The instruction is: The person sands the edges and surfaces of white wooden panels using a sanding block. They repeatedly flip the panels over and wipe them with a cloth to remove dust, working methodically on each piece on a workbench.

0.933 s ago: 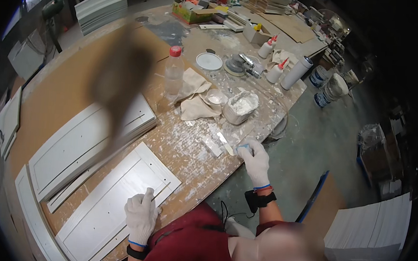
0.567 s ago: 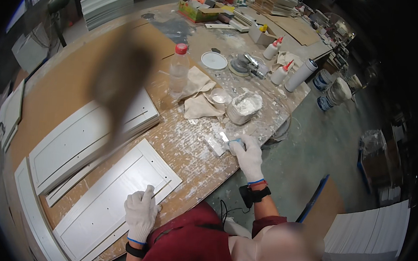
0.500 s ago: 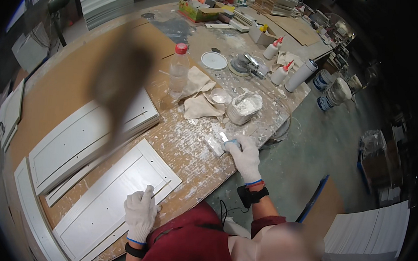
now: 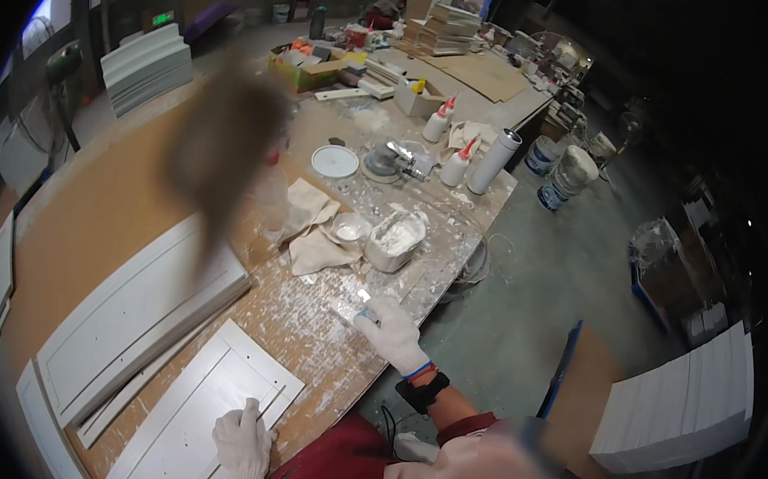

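My right hand (image 4: 392, 335), in a white knit glove, is closed on a small putty knife (image 4: 363, 297) with a bit of blue at the fingers. Beside its blade a flat, pale plate-like piece (image 4: 342, 310) lies at the powder-specked tabletop. My left hand (image 4: 242, 443), gloved too, rests with curled fingers on the near side of a white panel (image 4: 183, 412). A narrow groove runs by its fingertips; whether they pinch anything is hidden. Beyond the right hand stands a tub of white paste (image 4: 396, 240), with a small clear cup (image 4: 350, 227) and beige cloths (image 4: 319, 251) alongside.
Stacked white panels (image 4: 144, 294) lie at the left. Farther back are a round white lid (image 4: 334, 161), a sander (image 4: 384, 162), glue bottles (image 4: 458, 166) and a silver flask (image 4: 494, 162). Something dark and blurred (image 4: 229, 140) covers part of the view. Buckets (image 4: 568, 178) stand on the floor.
The view has shifted, so the bench sits lower and farther left. My right hand keeps the putty knife by the same patch of tabletop. My left hand stays on the panel, its fingers more curled.
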A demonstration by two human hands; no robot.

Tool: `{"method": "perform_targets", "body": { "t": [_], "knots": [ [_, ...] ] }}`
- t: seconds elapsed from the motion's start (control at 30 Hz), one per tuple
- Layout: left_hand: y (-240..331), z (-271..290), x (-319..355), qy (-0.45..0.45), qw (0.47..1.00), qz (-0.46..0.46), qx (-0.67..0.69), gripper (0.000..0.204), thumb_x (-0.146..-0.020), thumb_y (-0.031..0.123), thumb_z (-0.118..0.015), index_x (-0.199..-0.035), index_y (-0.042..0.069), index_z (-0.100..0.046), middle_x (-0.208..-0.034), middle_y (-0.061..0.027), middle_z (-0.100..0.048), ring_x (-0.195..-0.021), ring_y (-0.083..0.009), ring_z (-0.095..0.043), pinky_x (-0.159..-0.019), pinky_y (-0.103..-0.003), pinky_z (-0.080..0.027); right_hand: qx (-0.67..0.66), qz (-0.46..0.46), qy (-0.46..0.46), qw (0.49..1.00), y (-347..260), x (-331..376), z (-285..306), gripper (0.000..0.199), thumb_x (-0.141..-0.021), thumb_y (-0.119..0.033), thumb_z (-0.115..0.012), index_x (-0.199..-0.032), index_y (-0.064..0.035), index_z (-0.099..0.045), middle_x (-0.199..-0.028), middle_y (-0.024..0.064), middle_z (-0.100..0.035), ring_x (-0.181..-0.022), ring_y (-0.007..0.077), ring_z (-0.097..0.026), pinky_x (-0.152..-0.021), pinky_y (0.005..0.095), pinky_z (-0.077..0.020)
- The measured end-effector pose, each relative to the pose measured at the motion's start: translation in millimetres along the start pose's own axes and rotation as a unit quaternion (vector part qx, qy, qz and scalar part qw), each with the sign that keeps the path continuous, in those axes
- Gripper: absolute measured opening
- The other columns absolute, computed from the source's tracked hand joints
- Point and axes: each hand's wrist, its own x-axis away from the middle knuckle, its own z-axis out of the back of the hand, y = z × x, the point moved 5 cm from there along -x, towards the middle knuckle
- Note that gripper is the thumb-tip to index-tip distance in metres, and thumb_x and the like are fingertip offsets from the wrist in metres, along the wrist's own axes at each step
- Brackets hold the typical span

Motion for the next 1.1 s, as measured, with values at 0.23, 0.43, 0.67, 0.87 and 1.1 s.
{"method": "perform_targets", "body": {
  "t": [0.23, 0.43, 0.67, 0.87, 1.1],
  "knots": [
    [2.0, -1.8, -2.4, 0.006, 1.000, -0.001, -0.003, 0.074, -0.061, 0.021, -0.086, -0.129, 0.015, -0.058, -0.098, -0.0103, -0.059, -0.095, -0.0318, -0.054, -0.085, -0.045, -0.044, -0.031, 0.015, 0.072, 0.997, 6.7, 2.4, -2.8, 0.025, -0.087, -0.031, -0.065, -0.098, -0.0088, -0.067, -0.101, 0.0132, -0.061, -0.096, 0.0339, -0.061, -0.083, 0.0442, -0.0498],
    [-3.0, -5.4, -0.9, -0.007, 1.000, 0.006, 0.001, 0.074, -0.061, 0.022, -0.087, -0.129, 0.015, -0.058, -0.100, -0.0110, -0.059, -0.096, -0.0322, -0.054, -0.086, -0.046, -0.044, -0.001, 0.069, 0.085, 0.994, -0.8, 9.8, -7.0, 0.020, -0.089, -0.025, -0.063, -0.103, -0.0110, -0.066, -0.104, 0.0134, -0.060, -0.095, 0.0355, -0.061, -0.080, 0.0454, -0.0506],
    [-0.6, -5.4, 0.1, 0.006, 1.000, -0.006, -0.020, 0.077, -0.060, 0.022, -0.088, -0.131, 0.016, -0.057, -0.099, -0.0115, -0.059, -0.096, -0.0327, -0.054, -0.086, -0.046, -0.044, 0.053, 0.050, 0.042, 0.996, -5.6, 15.5, 0.1, 0.020, -0.088, -0.026, -0.066, -0.104, -0.0127, -0.066, -0.106, 0.0120, -0.060, -0.094, 0.0338, -0.063, -0.078, 0.0448, -0.0520],
    [-2.8, -7.0, 1.8, 0.022, 0.999, -0.021, -0.016, 0.078, -0.059, 0.020, -0.089, -0.130, 0.016, -0.057, -0.098, -0.0115, -0.059, -0.094, -0.0329, -0.055, -0.084, -0.046, -0.044, 0.054, 0.087, 0.045, 0.994, -9.9, 10.4, -4.9, 0.020, -0.090, -0.026, -0.062, -0.105, -0.0128, -0.064, -0.100, 0.0141, -0.061, -0.092, 0.0370, -0.062, -0.078, 0.0483, -0.0502],
    [-3.6, -8.7, 1.1, 0.031, 0.999, -0.027, -0.023, 0.076, -0.058, 0.020, -0.089, -0.127, 0.016, -0.058, -0.096, -0.0111, -0.059, -0.092, -0.0327, -0.056, -0.080, -0.047, -0.045, 0.090, 0.106, 0.024, 0.990, -10.2, 11.9, -8.9, 0.025, -0.093, -0.027, -0.058, -0.114, -0.0150, -0.062, -0.101, 0.0141, -0.062, -0.093, 0.0374, -0.061, -0.079, 0.0499, -0.0501]
  ]
}}
